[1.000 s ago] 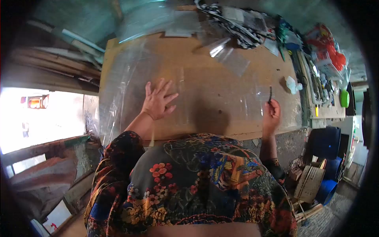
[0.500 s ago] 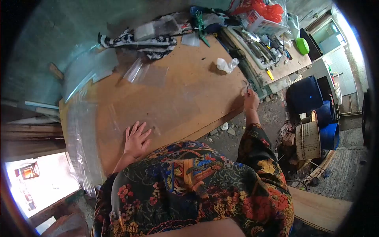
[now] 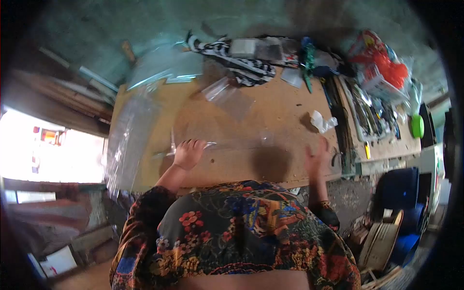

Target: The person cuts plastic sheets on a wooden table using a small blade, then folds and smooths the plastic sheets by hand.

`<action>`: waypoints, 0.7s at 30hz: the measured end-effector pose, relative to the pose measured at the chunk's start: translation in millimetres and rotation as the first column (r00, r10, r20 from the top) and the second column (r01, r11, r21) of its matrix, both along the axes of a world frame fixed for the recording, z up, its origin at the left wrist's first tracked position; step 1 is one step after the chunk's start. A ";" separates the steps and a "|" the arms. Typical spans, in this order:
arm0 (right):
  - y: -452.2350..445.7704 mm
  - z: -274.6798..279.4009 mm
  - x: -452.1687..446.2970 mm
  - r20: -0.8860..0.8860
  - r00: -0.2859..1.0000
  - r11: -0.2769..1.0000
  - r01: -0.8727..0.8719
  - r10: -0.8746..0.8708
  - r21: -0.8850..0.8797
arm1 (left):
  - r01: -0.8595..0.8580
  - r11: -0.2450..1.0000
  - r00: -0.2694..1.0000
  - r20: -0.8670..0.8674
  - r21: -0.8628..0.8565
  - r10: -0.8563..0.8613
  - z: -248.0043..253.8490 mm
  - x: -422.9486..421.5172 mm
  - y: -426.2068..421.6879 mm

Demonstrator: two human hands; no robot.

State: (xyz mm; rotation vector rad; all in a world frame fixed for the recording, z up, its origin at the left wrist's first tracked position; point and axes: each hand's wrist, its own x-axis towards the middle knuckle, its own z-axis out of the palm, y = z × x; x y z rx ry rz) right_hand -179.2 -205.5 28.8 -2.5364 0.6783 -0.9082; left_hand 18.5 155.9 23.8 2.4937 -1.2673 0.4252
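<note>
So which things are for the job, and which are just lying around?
Probably for the job:
- clear sheet in the left hand
- thin dark thing by the right hand
- table

Probably just lying around:
- crumpled tissue
- striped cloth
- red bag

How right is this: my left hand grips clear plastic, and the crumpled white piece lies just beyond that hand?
One slip: the head view shows the crumpled white piece just beyond your right hand instead. Your left hand does grip clear plastic.
</note>
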 end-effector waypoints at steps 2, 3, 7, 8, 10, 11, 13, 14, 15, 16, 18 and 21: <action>63.0 35.4 43.2 -0.084 0.930 0.929 -0.363 0.357 -0.069 | -0.024 1.000 1.000 -0.012 -0.019 0.023 16.2 -6.8 -12.4; 89.8 50.6 62.0 -0.124 0.873 0.867 -0.486 0.472 -0.115 | 0.063 0.998 0.997 -0.034 -0.029 -0.064 35.5 -14.3 -19.3; 105.7 15.1 110.4 -0.287 0.521 0.562 -0.823 0.804 0.082 | 0.142 0.990 0.980 -0.141 0.017 -0.138 98.6 -30.1 -8.2; 112.0 31.1 114.5 -0.284 0.479 0.517 -0.853 0.830 0.074 | 0.088 0.996 0.987 -0.133 0.017 -0.085 110.0 -31.8 7.1; 127.7 93.4 112.5 -0.484 0.299 0.475 -0.830 0.822 0.293 | 0.063 0.998 0.928 -0.369 0.009 -0.055 132.8 -35.3 43.9; 147.0 118.1 128.9 -0.482 0.249 0.419 -0.862 0.840 0.286 | -0.003 1.000 0.932 -0.361 0.010 0.007 154.3 -38.8 75.1; 158.0 154.5 147.7 -0.131 -0.052 0.057 -0.702 0.990 0.710 | -0.052 0.999 0.591 -0.806 0.000 0.031 190.1 -42.0 111.1; 171.2 146.8 171.1 -0.215 -0.058 0.079 -0.813 0.975 0.577 | -0.103 0.992 0.646 -0.754 0.067 0.117 188.2 -35.0 125.9; 187.4 136.6 196.1 -0.324 0.009 0.174 -0.857 0.946 0.485 | -0.159 0.979 0.689 -0.695 0.130 0.204 183.2 -24.1 140.8; 206.4 124.5 221.6 -0.420 0.083 0.257 -0.889 0.904 0.379 | -0.248 0.959 0.729 -0.626 0.136 0.277 171.6 -8.4 157.6; 249.8 109.1 274.2 -0.504 0.153 0.287 -0.937 0.850 0.199 | -0.396 0.911 0.819 -0.403 0.118 0.408 143.6 35.2 199.4; 313.4 105.4 341.7 -0.304 0.432 0.380 -0.899 0.849 -0.217 | -0.564 0.826 0.825 0.039 0.006 0.563 148.1 81.5 255.2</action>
